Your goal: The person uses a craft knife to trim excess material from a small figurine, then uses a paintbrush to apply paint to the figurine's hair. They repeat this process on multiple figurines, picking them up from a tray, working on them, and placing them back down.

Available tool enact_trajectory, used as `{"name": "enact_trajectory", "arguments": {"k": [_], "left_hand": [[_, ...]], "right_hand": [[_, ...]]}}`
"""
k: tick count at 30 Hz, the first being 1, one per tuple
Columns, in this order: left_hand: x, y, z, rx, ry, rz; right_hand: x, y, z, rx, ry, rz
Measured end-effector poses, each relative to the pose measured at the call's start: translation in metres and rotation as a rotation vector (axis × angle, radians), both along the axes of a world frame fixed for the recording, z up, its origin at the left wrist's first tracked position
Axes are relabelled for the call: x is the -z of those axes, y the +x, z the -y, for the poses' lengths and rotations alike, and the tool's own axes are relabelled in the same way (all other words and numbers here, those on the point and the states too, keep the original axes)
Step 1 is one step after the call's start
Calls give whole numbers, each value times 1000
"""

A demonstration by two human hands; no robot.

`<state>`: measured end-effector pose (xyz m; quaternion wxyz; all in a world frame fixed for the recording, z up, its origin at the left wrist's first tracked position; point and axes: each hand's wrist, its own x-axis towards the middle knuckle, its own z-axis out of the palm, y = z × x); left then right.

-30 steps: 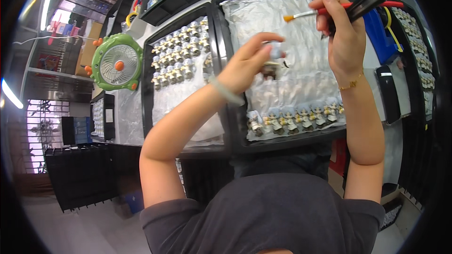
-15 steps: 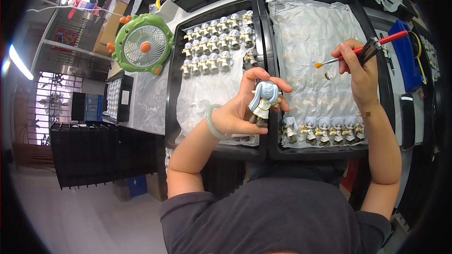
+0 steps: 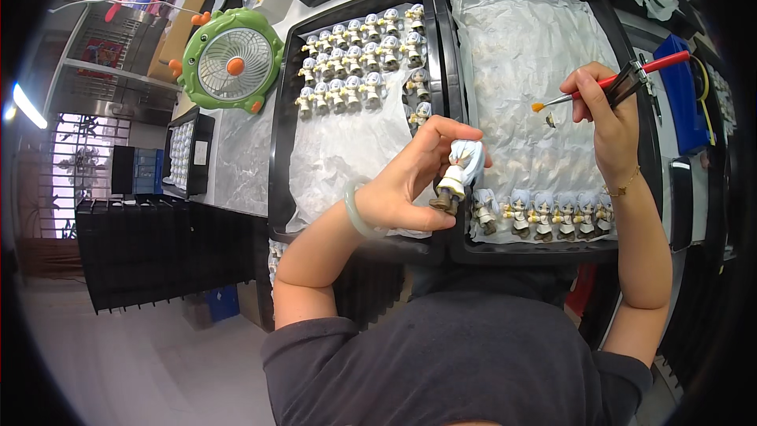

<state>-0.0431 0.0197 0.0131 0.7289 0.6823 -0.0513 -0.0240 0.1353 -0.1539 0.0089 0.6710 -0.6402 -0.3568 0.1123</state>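
Between the thumb and fingers of my left hand [image 3: 406,181] is a small figurine [image 3: 459,173] with pale blue hair, white clothes and brown boots. It tilts, its head toward my fingertips and its boots near my thumb. My right hand [image 3: 603,106] grips a paintbrush [image 3: 662,61] with a red handle and an orange bristle tip [image 3: 538,107]; a dark tool with a metal part sits in the same grip, its kind unclear. The bristles are apart from the figurine, above the paper-lined right tray [image 3: 552,252]. A tiny dark and yellow piece [image 3: 550,121] shows just below the bristles.
Rows of similar figurines [image 3: 339,59] stand in the left tray [image 3: 282,134]; several more [image 3: 564,217] line the right tray's near edge. A green fan [image 3: 197,87] stands at the left. Beyond the right tray are a blue bin [image 3: 684,99] and a dark phone-like slab [image 3: 680,205].
The figurine has turned and tilted in my left hand, shifting slightly right. My right hand holds the brush in nearly the same place. The whole view has shifted a little.
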Motion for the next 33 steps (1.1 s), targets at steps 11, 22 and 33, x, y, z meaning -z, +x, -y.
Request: {"name": "enact_trajectory", "arguments": {"k": [11,22,33], "left_hand": [[-12,0,8,-256,1178,305],[-3,0,3,-288,1118,378],[18,25,-103,-531,-122,155]], "right_hand": [[0,-4,-1,-18,-35,-6],[0,-6,0,-27,-58,-15],[2,-1,-2,-17,-18,-28]]}}
